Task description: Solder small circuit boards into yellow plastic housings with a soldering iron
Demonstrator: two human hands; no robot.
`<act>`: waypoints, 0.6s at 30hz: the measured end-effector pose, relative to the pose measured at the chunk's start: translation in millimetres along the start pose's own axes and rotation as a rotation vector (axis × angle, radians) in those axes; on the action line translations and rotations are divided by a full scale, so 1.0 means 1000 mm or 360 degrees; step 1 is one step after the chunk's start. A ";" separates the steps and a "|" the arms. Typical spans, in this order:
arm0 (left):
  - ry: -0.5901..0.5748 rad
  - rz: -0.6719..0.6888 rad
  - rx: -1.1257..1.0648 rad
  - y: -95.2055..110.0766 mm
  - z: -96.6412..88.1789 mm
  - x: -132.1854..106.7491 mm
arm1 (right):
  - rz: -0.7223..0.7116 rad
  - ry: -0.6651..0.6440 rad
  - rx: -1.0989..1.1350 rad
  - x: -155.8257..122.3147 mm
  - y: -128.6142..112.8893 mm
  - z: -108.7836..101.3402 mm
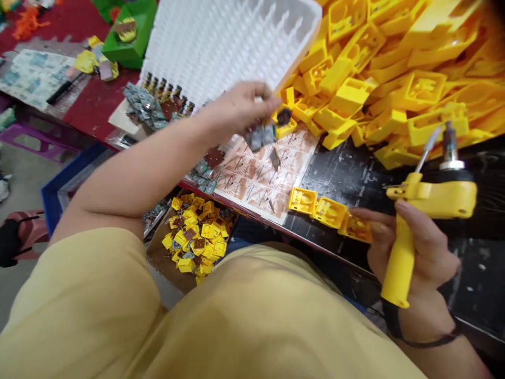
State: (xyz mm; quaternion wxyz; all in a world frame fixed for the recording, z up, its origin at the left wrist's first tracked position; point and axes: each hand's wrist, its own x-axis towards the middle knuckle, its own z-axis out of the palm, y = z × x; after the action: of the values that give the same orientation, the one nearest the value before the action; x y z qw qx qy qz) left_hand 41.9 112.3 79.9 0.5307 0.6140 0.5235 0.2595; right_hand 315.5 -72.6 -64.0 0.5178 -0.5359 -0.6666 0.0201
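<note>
My left hand (254,108) reaches across the table with its fingers pinched together. Just under them are small grey-green circuit boards (260,138), blurred, apparently in the fingers' hold. A dark round part (284,117) is beside the fingertips, against a yellow piece. My right hand (422,247) is wrapped around the handle of a yellow pistol-shaped power screwdriver (445,197), its metal end pointing away from me. An outstretched finger of that hand reaches the nearest of three small open yellow housings (330,210), lined up along the table's front edge.
Yellow housings (355,95) are heaped at the back right. A white ridged tray (221,47) stands behind my left hand, with several dark-topped parts (165,87) and circuit boards (145,105) beside it. A box of yellow pieces (197,231) sits below the table edge. A green bin (134,37) is farther left.
</note>
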 end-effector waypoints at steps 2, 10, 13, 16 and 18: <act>-0.0204 -0.0174 -0.0101 -0.024 0.028 -0.004 | -0.0093 0.0001 -0.0009 0.008 -0.015 0.004; -0.0396 0.0029 0.0086 -0.054 0.044 -0.016 | -0.0209 -0.0412 -0.0072 0.036 -0.042 0.037; -0.0218 0.0392 0.0596 -0.061 0.028 -0.017 | -0.0272 -0.0328 -0.0171 0.035 -0.042 0.041; -0.0014 0.0578 0.1331 -0.071 0.021 -0.022 | -0.0295 -0.0264 -0.0173 0.034 -0.040 0.037; 0.0071 0.0672 0.1709 -0.074 0.024 -0.028 | -0.0307 -0.0308 -0.0166 0.033 -0.038 0.033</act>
State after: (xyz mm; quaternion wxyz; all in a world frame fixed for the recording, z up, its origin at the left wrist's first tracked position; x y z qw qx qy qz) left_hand 27.1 69.7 11.2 0.0702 0.8828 0.4591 0.0707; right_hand 269.8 -46.9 -34.7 0.4221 -0.4911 -0.7619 -0.0130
